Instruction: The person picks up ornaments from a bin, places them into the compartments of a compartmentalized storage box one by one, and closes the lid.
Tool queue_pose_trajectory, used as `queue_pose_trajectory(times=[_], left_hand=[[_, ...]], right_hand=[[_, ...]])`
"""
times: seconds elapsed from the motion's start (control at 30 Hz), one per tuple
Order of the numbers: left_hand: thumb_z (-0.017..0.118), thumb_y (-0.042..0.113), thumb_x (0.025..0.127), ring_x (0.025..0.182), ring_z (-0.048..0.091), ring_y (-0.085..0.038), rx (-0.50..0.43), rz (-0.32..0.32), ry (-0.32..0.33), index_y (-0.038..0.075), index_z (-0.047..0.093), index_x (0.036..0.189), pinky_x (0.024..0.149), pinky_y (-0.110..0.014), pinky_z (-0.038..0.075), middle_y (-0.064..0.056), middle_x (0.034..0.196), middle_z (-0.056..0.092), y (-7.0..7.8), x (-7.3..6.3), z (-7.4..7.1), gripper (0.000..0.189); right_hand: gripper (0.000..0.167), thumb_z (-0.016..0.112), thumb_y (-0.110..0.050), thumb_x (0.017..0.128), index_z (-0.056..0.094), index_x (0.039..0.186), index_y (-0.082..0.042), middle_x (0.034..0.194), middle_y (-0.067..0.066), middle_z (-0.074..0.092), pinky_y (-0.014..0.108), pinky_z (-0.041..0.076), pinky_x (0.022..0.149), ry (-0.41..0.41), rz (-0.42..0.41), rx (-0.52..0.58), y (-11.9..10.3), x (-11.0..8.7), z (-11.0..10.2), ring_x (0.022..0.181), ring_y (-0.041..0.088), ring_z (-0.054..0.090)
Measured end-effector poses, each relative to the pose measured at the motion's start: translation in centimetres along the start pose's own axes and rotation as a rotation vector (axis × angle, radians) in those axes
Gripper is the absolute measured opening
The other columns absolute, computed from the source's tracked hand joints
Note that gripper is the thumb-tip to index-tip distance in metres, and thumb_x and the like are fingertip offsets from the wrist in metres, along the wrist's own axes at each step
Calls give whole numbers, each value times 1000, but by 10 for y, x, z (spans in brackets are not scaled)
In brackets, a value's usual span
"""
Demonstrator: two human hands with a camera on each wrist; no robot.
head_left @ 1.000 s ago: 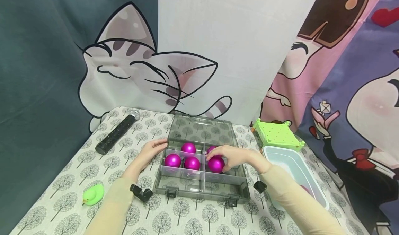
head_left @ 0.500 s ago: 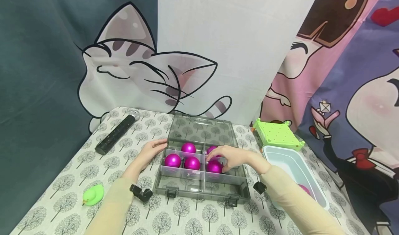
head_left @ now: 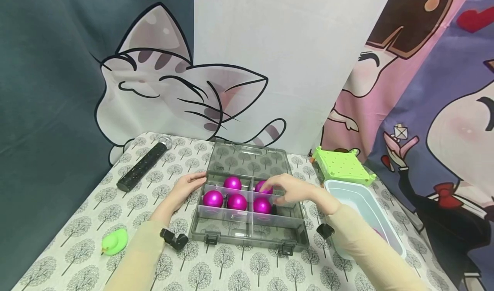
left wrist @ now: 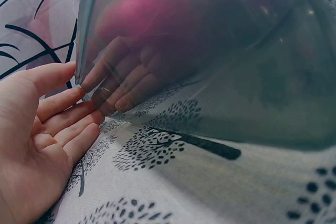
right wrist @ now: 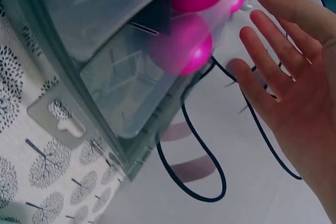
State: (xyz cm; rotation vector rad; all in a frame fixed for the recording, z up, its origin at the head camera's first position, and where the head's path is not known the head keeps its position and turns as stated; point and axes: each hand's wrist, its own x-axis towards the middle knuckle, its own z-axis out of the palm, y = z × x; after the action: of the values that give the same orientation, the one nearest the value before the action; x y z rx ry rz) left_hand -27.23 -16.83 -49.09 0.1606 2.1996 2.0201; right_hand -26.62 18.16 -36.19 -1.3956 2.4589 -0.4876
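A translucent grey divided box lies with its lid laid back. Shiny magenta balls fill parts of it: one ball at the back left, two in the middle left, one ball at the back right and one ball in the middle right. The front compartments hold none. My left hand touches the box's left side with its fingertips, fingers extended. Above the right compartments hangs my right hand, fingers spread, holding nothing; in the right wrist view the hand is apart from the balls.
A pale blue basin with something magenta inside stands at the right. Behind it is a green perforated stand. A black microphone and a green toy duck lie on the left. A printed curtain hangs behind the table.
The right hand lowers a magenta ball into the middle right compartment and lets it go, then lifts slightly back to the right. The left hand stays at the box's side.
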Motion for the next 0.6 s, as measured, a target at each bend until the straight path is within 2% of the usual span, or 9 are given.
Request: queue_pose_trajectory(times=[0.17, 0.27, 0.47, 0.6], left_hand=[[58, 21, 98, 143, 35, -36, -11, -2, -6, -5, 40, 144, 119, -43, 31, -23, 154, 36, 0, 0, -1, 56], [58, 21, 98, 143, 35, -35, -17, -5, -2, -5, 41, 144, 119, -43, 31, -23, 154, 36, -1, 0, -1, 56], [57, 20, 98, 142, 36, -36, -16, -6, -2, -5, 40, 144, 119, -44, 31, -23, 153, 37, -1, 1, -1, 54], [55, 18, 99, 142, 37, -37, -13, 0, -6, -6, 40, 144, 119, -44, 31, -23, 153, 36, -1, 1, -1, 53]], right_hand=[[33, 67, 2, 82, 66, 115, -1, 113, 12, 70, 45, 56, 95, 113, 35, -20, 0, -10, -12, 104, 27, 66], [27, 66, 3, 84, 67, 111, -1, 107, 11, 72, 42, 58, 90, 198, 21, -43, 2, -18, -19, 99, 25, 68], [25, 67, 9, 82, 72, 99, -8, 95, 5, 74, 32, 61, 77, 445, -37, -107, 12, -37, -29, 85, 18, 69], [26, 65, 14, 81, 72, 93, -8, 91, 6, 74, 26, 60, 73, 583, 1, -101, 17, -53, -36, 80, 10, 67]])
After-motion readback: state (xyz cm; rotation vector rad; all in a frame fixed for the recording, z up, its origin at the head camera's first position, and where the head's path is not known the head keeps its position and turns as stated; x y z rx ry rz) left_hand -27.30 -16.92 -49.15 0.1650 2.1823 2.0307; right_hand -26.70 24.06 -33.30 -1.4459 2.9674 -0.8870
